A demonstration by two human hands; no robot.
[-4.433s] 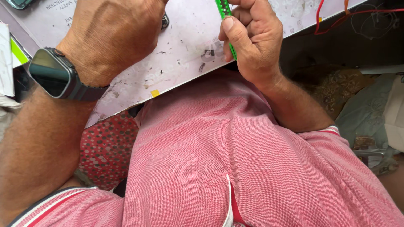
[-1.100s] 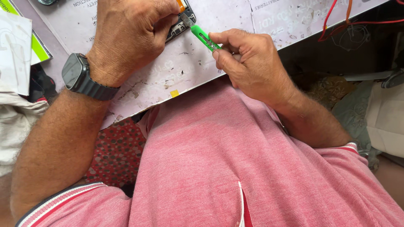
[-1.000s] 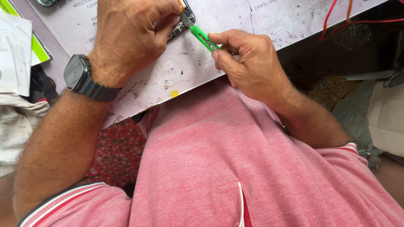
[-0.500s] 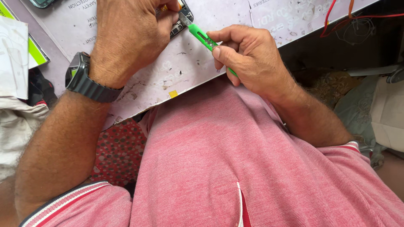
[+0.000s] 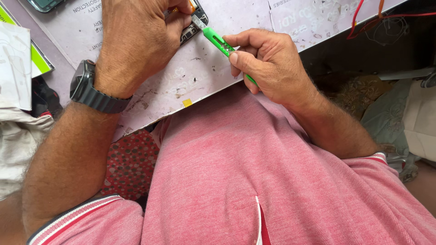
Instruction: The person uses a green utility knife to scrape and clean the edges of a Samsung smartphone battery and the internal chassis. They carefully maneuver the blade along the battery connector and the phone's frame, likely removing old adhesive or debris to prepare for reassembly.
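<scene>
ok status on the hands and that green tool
Left hand pinning dark device. Right hand gripping green tool, tip at device edge. Nothing blocking.

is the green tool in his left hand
No, the right hand grips the green tool, while the left hand presses on the small dark device.

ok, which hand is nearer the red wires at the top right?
Right. The right hand, holding the green craft knife, sits left of the red wires; the left hand is farther left.

Light: bright, even daylight falls on your hands.
Shadows: soft, dark right of your right hand (image 5: 268, 63).
Focus: sharp throughout.
</scene>
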